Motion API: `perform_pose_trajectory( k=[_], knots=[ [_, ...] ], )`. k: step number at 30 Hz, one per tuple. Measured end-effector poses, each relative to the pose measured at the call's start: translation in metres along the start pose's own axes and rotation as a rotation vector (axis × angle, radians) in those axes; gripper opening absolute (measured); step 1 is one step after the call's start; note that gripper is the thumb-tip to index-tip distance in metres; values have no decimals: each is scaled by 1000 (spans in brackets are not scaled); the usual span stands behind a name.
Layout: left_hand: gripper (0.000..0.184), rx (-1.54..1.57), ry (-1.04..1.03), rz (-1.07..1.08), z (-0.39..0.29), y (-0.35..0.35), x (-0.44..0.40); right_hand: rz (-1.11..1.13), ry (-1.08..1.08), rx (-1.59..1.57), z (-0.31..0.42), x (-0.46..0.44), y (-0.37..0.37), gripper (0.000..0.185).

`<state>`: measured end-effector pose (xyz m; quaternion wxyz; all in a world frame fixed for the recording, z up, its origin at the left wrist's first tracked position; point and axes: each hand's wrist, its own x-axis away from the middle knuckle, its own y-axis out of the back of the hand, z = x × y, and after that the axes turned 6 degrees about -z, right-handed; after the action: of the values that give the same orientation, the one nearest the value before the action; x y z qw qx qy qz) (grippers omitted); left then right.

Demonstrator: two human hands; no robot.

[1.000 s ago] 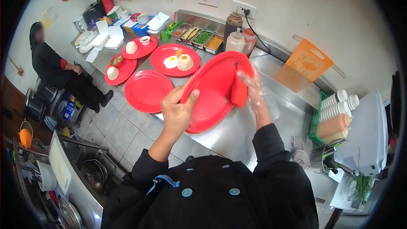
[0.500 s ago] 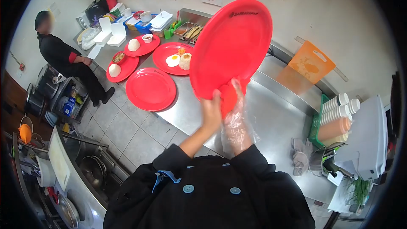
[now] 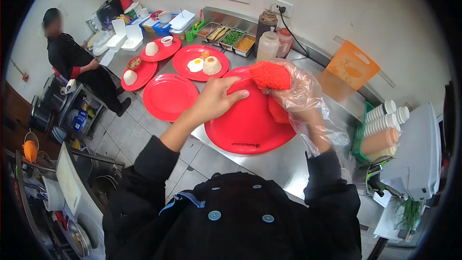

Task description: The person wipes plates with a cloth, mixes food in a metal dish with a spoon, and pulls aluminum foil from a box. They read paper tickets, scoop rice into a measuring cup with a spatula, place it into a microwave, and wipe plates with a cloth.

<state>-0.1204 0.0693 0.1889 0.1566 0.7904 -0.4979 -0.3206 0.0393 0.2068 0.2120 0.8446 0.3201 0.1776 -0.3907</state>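
A large red plate [image 3: 248, 127] is tilted in front of me above the steel counter, its dark lettering along the near edge. My left hand [image 3: 216, 98], bare, grips the plate's far left rim between thumb and fingers. In a clear plastic glove, my right hand [image 3: 301, 91] is closed on a red cloth [image 3: 271, 76], which lies against the far right part of the plate; the glove and cloth partly hide that rim. Left of my hands, an empty red plate [image 3: 170, 97] rests at the counter edge. Beyond it, another plate [image 3: 180, 70] carries a fried egg [image 3: 195, 64] and a rice mound [image 3: 211, 66].
Two more red plates with rice [image 3: 130, 77] stand farther left. Metal food trays [image 3: 232, 38] and sauce bottles [image 3: 267, 45] line the wall. At right are an orange cutting board [image 3: 349, 67] and a green basket of cups [image 3: 358, 135]. Another person [image 3: 72, 60] stands at far left.
The plate has come down from its raised, upright position and turned, bringing its lettering to the near side. My left hand moved to its far left rim; the right hand with the cloth moved up and right.
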Motion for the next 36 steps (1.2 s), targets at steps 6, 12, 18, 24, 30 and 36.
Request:
perform_pose_trajectory(
  k=[6, 12, 18, 24, 30, 36],
  knots=[
    [21, 589, 252, -469, 14, -4, 16, -228, -450, -622, -70, 10, -6, 46],
    [22, 607, 265, -688, 36, -24, 18, -641, -923, -1231, -118, 86, -73, 40],
    [41, 567, 420, -1126, 50, -95, 38, -648, -1124, -1512, -68, 106, -113, 29],
    [46, 703, 369, -862, 84, -28, 56, -319, -921, -1148, -62, 118, -44, 46],
    [37, 940, 676, -431, 60, -50, 56, -546, -954, -1302, -71, 100, -43, 60],
    [35, 1196, 573, -531, 58, -70, 48, -572, -990, -1278, -81, 118, -71, 68]
  ],
)
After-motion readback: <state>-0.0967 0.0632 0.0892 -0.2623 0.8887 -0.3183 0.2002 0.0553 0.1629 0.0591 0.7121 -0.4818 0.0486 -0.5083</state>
